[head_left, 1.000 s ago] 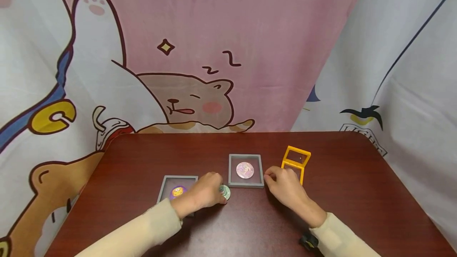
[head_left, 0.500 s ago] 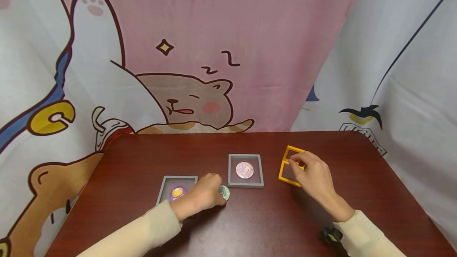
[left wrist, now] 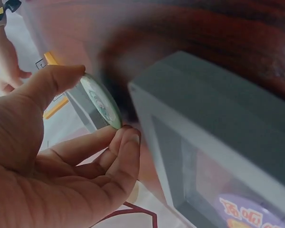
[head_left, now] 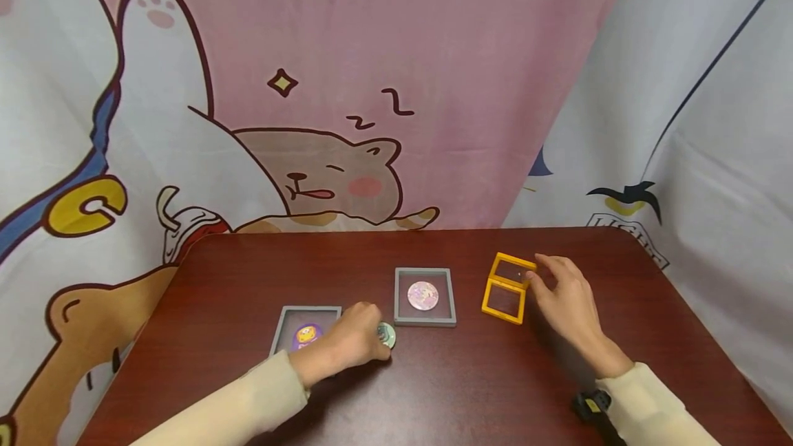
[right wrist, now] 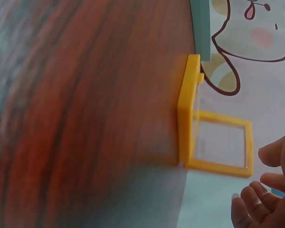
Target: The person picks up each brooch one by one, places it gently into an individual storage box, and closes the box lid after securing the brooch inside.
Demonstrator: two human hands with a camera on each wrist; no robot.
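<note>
Head view: right hand [head_left: 568,301], fingers loose, now just beside the open yellow case [head_left: 507,285] right of centre, which it partly covered 0.5 s earlier; left hand [head_left: 348,339] still pinches the green badge [head_left: 387,334] at lower centre.

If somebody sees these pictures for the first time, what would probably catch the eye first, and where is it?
Probably the sleeping cartoon animal on the pink curtain behind the table. Next, the bright yellow case, open right of the table's centre, with the right hand beside it. Then the pale green badge, pinched in the grip of the left hand near the middle.
</note>
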